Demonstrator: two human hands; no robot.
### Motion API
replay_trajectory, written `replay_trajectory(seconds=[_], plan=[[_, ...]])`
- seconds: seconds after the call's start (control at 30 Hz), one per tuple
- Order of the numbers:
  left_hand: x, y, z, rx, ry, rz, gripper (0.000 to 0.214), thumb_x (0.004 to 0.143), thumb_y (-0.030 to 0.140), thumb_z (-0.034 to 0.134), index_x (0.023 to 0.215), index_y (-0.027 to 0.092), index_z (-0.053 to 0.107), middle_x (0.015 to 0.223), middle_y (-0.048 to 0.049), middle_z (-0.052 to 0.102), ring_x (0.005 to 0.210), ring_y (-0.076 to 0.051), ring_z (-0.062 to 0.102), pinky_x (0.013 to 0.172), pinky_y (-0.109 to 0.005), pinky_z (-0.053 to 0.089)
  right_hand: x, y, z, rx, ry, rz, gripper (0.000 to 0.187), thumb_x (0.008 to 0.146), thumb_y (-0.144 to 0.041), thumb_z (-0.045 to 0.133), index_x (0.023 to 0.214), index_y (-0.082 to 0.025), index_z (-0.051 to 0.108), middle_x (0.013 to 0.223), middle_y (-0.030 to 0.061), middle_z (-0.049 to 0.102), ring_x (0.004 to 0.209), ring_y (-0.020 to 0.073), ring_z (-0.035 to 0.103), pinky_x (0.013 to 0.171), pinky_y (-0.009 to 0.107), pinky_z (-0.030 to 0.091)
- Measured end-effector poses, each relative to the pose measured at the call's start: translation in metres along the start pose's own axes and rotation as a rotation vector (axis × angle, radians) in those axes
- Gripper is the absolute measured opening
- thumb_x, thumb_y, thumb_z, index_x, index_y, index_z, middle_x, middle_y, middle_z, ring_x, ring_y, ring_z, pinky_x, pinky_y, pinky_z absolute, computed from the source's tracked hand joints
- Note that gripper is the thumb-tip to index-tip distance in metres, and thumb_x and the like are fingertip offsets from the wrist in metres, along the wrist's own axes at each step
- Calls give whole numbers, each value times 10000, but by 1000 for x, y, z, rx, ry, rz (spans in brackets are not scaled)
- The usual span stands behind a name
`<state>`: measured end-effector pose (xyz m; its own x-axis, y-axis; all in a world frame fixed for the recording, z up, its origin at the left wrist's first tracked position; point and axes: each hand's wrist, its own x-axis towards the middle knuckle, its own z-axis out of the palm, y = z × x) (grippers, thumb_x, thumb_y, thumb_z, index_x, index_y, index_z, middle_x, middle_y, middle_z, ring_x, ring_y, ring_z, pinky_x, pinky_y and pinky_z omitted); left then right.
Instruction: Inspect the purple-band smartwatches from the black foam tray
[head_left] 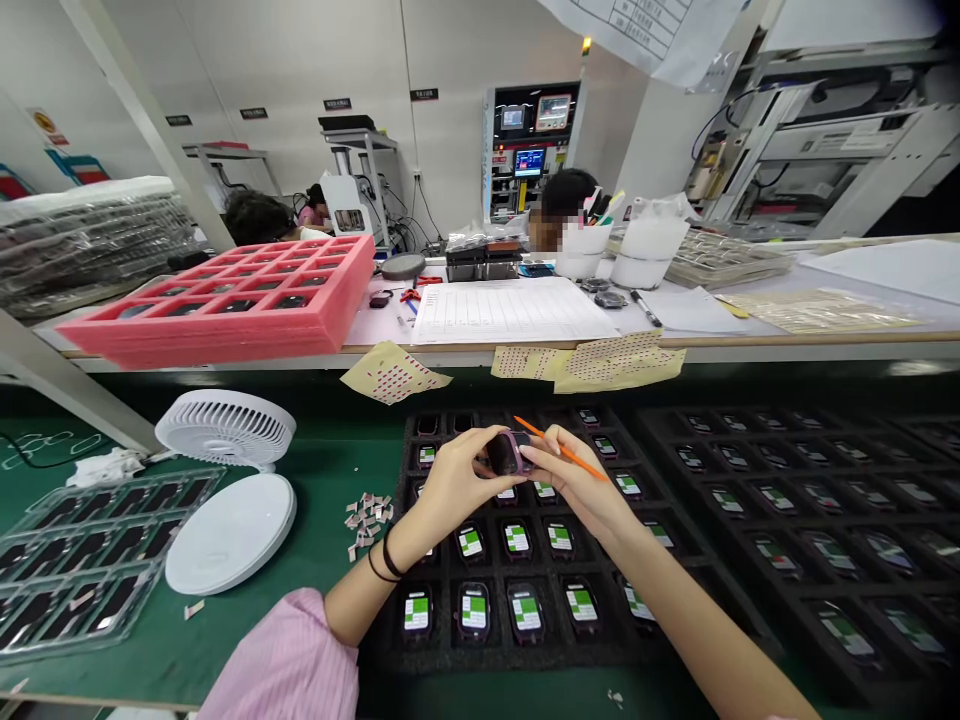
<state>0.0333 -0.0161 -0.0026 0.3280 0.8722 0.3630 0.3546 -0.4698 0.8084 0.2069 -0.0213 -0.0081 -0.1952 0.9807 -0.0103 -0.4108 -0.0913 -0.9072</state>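
Observation:
Between my two hands, above a black foam tray [491, 655], is a smartwatch body [504, 454] with a purple frame and dark screen. My left hand [454, 478] grips it from the left side by fingers and thumb. My right hand [577, 480] pinches a slim orange stick [574, 458], which slants across the fingers, while its fingertips touch the watch's right edge. Below, rows of watches with lit green-and-white screens [517, 538] fill many of the tray's pockets; my hands and forearms hide some of them.
Left of the tray are a white fan [229, 535], small scattered tabs [367, 520] and a clear plastic tray [71, 560] of dark pieces. More foam trays [806, 505] lie right. A raised shelf holds a pink foam tray [322, 325], paper sheet [514, 310] and white cups [649, 245]. People sit beyond.

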Motion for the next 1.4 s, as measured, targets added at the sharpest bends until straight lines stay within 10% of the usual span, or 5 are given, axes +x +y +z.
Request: replay_trajectory(seconds=[0.33,0.57,1.07,1.3,1.4], plan=[[-26,-97,-124,763,-38,-464,498,651,504,698,1029,183,659,990,-89,630,851,-255,624,757,-353,519,1,-3,-4,-247,57,-93,474,644,-332,790,636,-211,332,859,14,631,681,111,545,629,261,453],[-56,-165,-136,917,-107,-603,532,676,501,650,1071,144,647,956,-124,633,963,-299,621,789,-330,500,-5,-8,1,-284,80,-127,474,627,-347,790,615,-208,337,802,-3,591,681,121,550,628,265,446],[-53,-140,-122,879,-43,-476,464,826,493,506,1126,155,610,1124,-137,579,1042,-292,561,868,-357,472,-9,-14,1,-390,57,-207,447,711,-392,723,630,-217,319,764,-3,564,644,122,522,591,261,403],[-56,-119,-117,814,6,-387,437,842,468,496,1107,139,606,1120,-134,564,1074,-300,534,873,-389,480,61,-15,-35,-956,38,-327,374,746,-417,697,593,-193,439,626,-11,534,832,239,627,720,339,462],[-54,-103,-106,813,7,-331,382,857,430,495,1095,153,606,1103,-121,563,1057,-291,538,865,-394,489,91,-2,-33,-1017,-2,-289,249,856,-358,620,958,-130,618,967,63,640,876,218,632,763,390,519]])
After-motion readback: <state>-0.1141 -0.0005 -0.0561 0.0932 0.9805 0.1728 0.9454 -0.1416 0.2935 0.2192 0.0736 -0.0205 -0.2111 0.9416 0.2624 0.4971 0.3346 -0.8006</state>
